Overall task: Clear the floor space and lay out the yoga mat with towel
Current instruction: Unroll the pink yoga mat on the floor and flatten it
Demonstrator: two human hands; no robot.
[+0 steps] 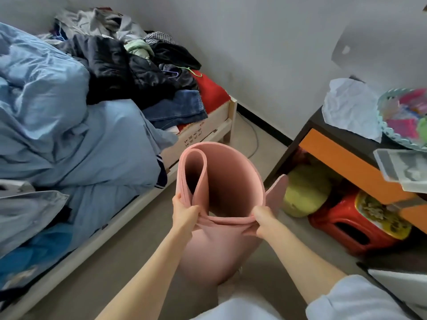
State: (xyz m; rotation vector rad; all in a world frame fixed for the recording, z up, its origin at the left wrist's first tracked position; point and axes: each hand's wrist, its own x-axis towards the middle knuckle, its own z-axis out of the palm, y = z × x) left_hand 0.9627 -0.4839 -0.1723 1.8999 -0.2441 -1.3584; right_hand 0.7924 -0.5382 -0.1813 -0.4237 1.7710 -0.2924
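Left hand (184, 212) curled, pinching near rim of pink yoga mat (221, 245), loosely rolled and upright, open end facing up just beyond the knuckles. Right hand (264, 219) likewise gripping same rim, loose flap of mat jutting out just past it. Bed (97, 239) with blue duvet (69, 135) well left of left hand; red stool (346, 227) right of right hand.

Cluttered bed (69, 139) (red stool (346, 227) opposite)

Plain pink yoga mat (221, 181), apparently unpatterned
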